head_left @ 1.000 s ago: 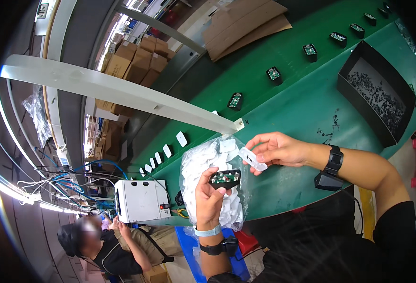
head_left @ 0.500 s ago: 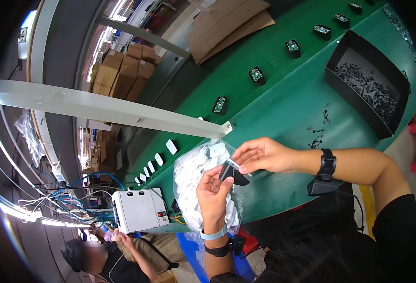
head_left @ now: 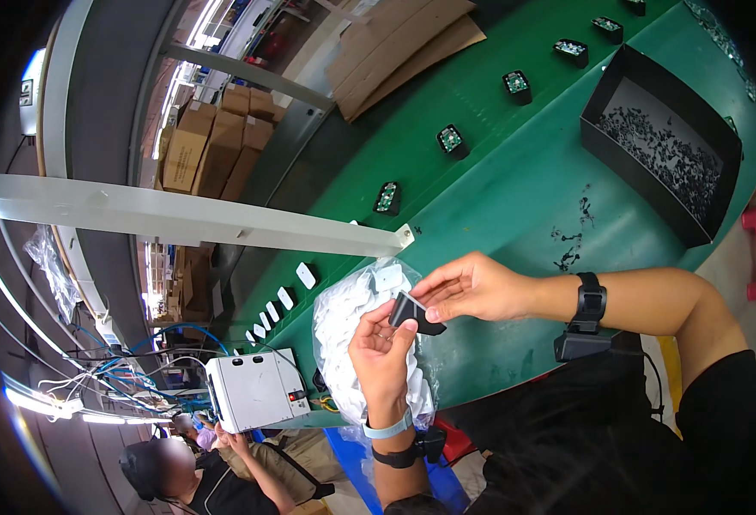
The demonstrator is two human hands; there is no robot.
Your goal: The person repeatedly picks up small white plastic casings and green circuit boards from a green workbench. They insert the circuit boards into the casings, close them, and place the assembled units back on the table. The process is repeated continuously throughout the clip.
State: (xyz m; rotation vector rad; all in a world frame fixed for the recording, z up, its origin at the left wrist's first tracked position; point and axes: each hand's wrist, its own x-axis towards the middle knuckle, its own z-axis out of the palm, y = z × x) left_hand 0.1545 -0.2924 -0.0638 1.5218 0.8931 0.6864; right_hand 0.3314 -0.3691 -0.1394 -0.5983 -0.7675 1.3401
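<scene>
Between my two hands is a small black plastic housing (head_left: 418, 318) with a smooth dark face and a slanted end. My left hand (head_left: 380, 359) is closed round its left side, thumb on the near edge. From the right, my right hand (head_left: 484, 290) pinches its upper right edge with the thumb and fingertips. Whether a white cover sits on its far side is hidden. Directly beyond and left of my left hand lies a clear plastic bag (head_left: 337, 319) full of white plastic covers.
Black housings with green circuit boards (head_left: 451, 140) stand in a row on the green belt (head_left: 344, 215); white covers (head_left: 306, 275) lie farther left. A black box (head_left: 597, 146) of small black parts stands right. A metal post (head_left: 198, 210) crosses the view. A co-worker (head_left: 215, 481) sits lower left, by a white machine (head_left: 254, 390).
The black housing has turned in my hands, and the white piece seen at its edge no longer shows. Housings on the belt have shifted slightly left and down in the view.
</scene>
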